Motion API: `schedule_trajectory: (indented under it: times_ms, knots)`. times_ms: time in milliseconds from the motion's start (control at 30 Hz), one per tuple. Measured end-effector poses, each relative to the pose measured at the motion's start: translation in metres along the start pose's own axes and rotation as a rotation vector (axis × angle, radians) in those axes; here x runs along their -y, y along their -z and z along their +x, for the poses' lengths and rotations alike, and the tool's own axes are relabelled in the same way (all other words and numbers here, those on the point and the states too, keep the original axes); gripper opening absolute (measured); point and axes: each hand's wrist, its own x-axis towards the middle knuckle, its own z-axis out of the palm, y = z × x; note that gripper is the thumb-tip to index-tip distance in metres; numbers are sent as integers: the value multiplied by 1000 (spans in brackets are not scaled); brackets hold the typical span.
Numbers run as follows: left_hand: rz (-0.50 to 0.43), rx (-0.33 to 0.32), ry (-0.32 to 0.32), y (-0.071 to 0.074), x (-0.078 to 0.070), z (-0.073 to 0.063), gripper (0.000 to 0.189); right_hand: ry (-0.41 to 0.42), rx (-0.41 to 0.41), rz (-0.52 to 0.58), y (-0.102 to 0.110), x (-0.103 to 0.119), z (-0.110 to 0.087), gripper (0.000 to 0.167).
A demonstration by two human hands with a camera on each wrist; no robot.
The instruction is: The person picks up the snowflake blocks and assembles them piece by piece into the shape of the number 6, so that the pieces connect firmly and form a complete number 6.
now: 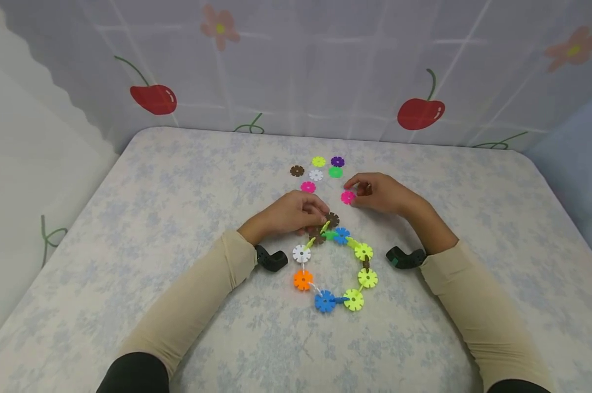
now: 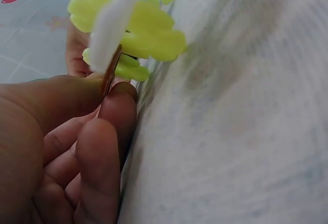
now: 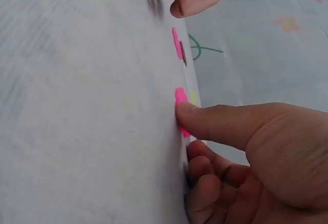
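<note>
A ring of linked notched plastic discs (image 1: pixel 367 278) in yellow, blue, orange, white and brown lies on the table. At its far end, my left hand (image 1: pixel 293 213) pinches a brown disc (image 2: pixel 112 70) between thumb and finger. A yellow disc (image 2: pixel 154 32) and a white one, partly blurred, stand close by in the left wrist view. My right hand (image 1: pixel 383 194) is beyond the ring, with its thumb and forefinger at a loose pink disc (image 1: pixel 347 197). In the right wrist view the thumb covers part of that pink disc (image 3: pixel 180 95); the forefinger's contact is hidden.
Loose discs lie farther back: brown (image 1: pixel 297 171), yellow (image 1: pixel 318 161), purple (image 1: pixel 337 161), white (image 1: pixel 316 175), green (image 1: pixel 335 172) and a second pink one (image 1: pixel 308 187). Behind the patterned tablecloth (image 1: pixel 178 191) hangs a curtain (image 1: pixel 296 71) with cherries.
</note>
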Motion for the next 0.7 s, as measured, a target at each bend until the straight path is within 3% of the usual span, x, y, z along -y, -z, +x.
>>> schedule_trajectory:
  times_ms: [67, 267, 467, 700]
  knots:
    - [-4, 9, -4, 0, 0, 0, 21, 11, -2, 2, 0, 2, -1, 26]
    - [-30, 26, -2, 1, 4, 1, 25, 47, -15, 118, -4, 7, -2, 8]
    - [-25, 15, -6, 0, 4, 2, 25, 105, 55, 224, -9, 8, -1, 6]
    - [-9, 10, -20, 0, 4, 1, 25, 161, 98, 242, -12, 12, -1, 7]
